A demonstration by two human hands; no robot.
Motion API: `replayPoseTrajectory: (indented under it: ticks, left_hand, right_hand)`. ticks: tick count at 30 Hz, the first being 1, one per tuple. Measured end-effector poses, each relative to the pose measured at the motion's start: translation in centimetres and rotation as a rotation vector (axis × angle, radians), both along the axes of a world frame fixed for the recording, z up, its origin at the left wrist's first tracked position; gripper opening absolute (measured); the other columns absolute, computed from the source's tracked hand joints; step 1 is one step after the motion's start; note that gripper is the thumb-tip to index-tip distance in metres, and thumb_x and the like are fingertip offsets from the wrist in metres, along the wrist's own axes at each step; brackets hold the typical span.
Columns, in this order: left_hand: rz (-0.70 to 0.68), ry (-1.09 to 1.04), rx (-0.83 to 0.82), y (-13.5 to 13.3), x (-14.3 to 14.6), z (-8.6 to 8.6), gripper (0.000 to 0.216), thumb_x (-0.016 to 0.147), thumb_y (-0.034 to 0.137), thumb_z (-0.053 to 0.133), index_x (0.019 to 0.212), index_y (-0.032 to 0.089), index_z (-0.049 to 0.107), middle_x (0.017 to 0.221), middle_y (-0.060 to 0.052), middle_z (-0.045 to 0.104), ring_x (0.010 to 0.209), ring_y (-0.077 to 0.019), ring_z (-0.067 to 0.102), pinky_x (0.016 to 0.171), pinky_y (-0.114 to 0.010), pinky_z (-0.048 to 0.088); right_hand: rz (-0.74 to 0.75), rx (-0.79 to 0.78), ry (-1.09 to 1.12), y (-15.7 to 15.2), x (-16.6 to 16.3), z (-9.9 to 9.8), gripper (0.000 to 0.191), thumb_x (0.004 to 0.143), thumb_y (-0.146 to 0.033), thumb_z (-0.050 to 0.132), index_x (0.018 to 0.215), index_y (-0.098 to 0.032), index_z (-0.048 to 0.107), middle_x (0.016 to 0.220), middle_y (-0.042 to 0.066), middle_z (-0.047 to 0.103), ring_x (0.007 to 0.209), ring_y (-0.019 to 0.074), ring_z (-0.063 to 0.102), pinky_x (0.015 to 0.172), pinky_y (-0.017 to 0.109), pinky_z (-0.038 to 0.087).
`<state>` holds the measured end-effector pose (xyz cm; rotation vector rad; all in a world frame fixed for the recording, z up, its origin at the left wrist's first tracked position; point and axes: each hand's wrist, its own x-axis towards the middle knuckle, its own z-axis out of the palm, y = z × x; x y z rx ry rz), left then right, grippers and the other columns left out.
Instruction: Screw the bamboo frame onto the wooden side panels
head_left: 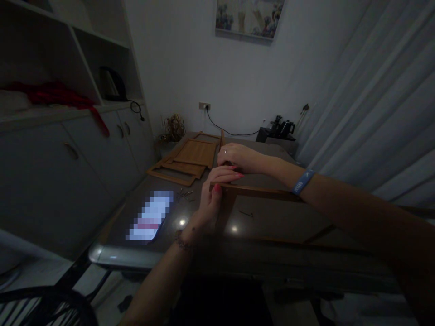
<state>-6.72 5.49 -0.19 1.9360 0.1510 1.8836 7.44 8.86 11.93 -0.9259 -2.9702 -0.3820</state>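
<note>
My left hand (213,194) grips the corner of a wooden frame (261,192) lying on the dark glossy table (272,222), thumb on top and fingers wrapped over its edge. My right hand (236,157), with a blue wristband on the wrist, is curled just beyond that corner, fingers bent down onto something I cannot make out. A pile of small screws (185,194) lies left of my left hand. One loose screw (246,213) lies inside the frame.
Flat wooden panels (190,160) are stacked at the table's far left. A lit phone (151,216) lies near the left edge. White cabinets (68,154) stand left, curtains (374,99) right, a dark appliance (280,129) at the back, and a chair (41,308) bottom left.
</note>
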Motion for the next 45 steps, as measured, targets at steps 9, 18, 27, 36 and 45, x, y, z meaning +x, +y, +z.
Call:
replayPoseTrajectory:
  ticks: [9, 18, 27, 36, 45]
  left_hand:
    - [0.003, 0.014, -0.021, 0.0, 0.0, -0.1, 0.059, 0.099, 0.054, 0.022, 0.104, 0.022, 0.071, 0.101, -0.010, 0.072, 0.104, -0.0227, 0.064, 0.094, -0.042, 0.049]
    - [-0.044, 0.078, -0.037, 0.7, 0.3, 0.9, 0.065, 0.093, 0.065, 0.022, 0.086, 0.023, 0.072, 0.088, -0.008, 0.071, 0.098, -0.0254, 0.061, 0.092, -0.043, 0.047]
    - [-0.002, 0.065, -0.070, 0.8, 1.4, 0.9, 0.066, 0.092, 0.066, 0.003, 0.065, 0.024, 0.047, 0.069, -0.005, 0.055, 0.082, -0.0239, 0.053, 0.081, -0.043, 0.043]
    - [-0.069, 0.001, -0.065, 0.9, 1.7, 0.8, 0.060, 0.093, 0.065, 0.009, 0.065, 0.023, 0.041, 0.071, -0.004, 0.049, 0.077, -0.0211, 0.049, 0.076, -0.040, 0.041]
    - [-0.101, 0.019, -0.060, 0.9, 1.9, 0.3, 0.060, 0.092, 0.067, 0.007, 0.072, 0.023, 0.043, 0.079, -0.004, 0.048, 0.083, -0.0212, 0.047, 0.079, -0.039, 0.041]
  right_hand:
    - [-0.002, 0.024, 0.003, 0.2, 0.5, -0.2, 0.012, 0.086, -0.017, 0.056, 0.083, -0.016, 0.067, 0.085, 0.007, 0.068, 0.084, 0.0185, 0.056, 0.078, 0.032, 0.041]
    - [-0.043, 0.020, -0.034, 0.4, 0.2, -0.3, 0.015, 0.084, -0.010, 0.052, 0.077, -0.015, 0.063, 0.082, 0.006, 0.067, 0.080, 0.0165, 0.055, 0.077, 0.030, 0.040]
    - [-0.061, -0.041, -0.062, -0.6, 0.2, 0.4, 0.009, 0.080, -0.010, 0.057, 0.082, -0.014, 0.065, 0.086, 0.008, 0.068, 0.083, 0.0179, 0.056, 0.078, 0.031, 0.041]
    - [0.024, 0.045, -0.092, -1.1, 0.8, 1.5, 0.035, 0.084, -0.010, 0.054, 0.118, -0.017, 0.059, 0.119, 0.009, 0.063, 0.114, 0.0234, 0.051, 0.097, 0.037, 0.040]
    - [-0.515, 0.293, 0.201, -12.0, -0.2, 1.8, 0.029, 0.097, -0.039, 0.044, 0.113, -0.018, 0.058, 0.090, 0.008, 0.069, 0.081, 0.0210, 0.062, 0.068, 0.031, 0.038]
